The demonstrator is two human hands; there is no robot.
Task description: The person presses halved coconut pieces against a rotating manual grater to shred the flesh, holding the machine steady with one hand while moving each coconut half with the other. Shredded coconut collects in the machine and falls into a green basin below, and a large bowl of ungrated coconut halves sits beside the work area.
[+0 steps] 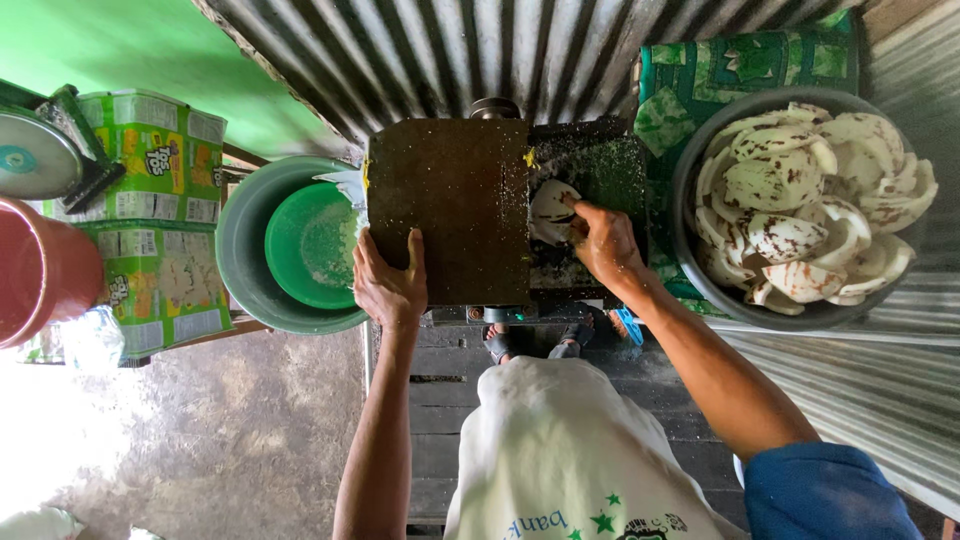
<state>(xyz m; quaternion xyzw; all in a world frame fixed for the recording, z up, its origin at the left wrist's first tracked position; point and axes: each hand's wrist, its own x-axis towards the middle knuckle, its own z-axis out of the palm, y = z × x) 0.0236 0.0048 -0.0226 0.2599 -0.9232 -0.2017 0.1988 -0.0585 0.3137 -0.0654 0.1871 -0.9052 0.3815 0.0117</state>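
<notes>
Your right hand pinches a coconut piece against the grater; keep fingers clear. Left hand, fingers spread flat, steadies the cover.

Green basins left; printed cartons, red bucket beyond.

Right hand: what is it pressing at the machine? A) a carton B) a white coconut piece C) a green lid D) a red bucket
B: the right hand presses a white coconut piece into the machine's opening, beside the big bowl of similar pieces.
</notes>
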